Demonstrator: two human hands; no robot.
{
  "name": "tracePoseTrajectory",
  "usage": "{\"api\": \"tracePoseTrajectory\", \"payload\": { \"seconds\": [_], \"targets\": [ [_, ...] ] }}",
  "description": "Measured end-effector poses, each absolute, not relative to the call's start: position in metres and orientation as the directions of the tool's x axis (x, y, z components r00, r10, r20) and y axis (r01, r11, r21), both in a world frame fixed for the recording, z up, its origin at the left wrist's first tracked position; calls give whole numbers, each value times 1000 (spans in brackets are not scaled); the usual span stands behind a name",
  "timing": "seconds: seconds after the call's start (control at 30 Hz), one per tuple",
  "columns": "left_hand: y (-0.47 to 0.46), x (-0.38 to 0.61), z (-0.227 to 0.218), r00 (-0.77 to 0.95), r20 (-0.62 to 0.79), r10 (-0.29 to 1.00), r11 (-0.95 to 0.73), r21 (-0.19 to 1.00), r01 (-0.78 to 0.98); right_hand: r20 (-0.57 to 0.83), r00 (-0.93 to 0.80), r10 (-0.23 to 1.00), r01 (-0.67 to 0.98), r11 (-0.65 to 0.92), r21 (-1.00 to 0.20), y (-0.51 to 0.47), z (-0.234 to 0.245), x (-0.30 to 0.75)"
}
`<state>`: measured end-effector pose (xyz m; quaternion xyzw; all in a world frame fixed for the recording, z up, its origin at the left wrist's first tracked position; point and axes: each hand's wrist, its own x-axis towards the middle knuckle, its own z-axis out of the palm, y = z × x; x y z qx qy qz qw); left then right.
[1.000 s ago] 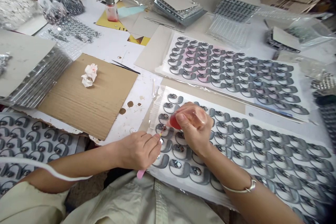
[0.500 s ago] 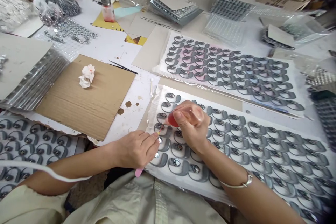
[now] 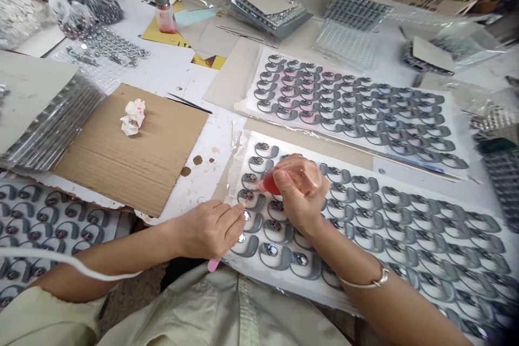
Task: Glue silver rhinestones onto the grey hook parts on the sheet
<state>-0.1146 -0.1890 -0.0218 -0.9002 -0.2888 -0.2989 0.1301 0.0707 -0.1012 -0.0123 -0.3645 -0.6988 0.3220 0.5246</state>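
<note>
Gripping a red squeeze bottle (image 3: 271, 186), the right hand (image 3: 302, 194) aims its nozzle toward 9 o'clock at a grey piece (image 3: 248, 196) on the sheet's (image 3: 234, 173) 9 o'clock end. The left hand (image 3: 211, 230) pinches a pink stick (image 3: 214, 264), tip just beside the nozzle. Judgement: squeeze lightly, brace both wrists, one piece at a time.

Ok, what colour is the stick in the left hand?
The stick is pink; head view.
</note>
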Motion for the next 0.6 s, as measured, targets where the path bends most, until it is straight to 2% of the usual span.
{"api": "tracePoseTrajectory", "payload": {
  "seconds": [0.6],
  "targets": [
    [-188, -114, -21, 641, 627, 443, -805, -37, 592, 494, -214, 843, 148, 528, -836, -101, -11, 68]
  ]
}}
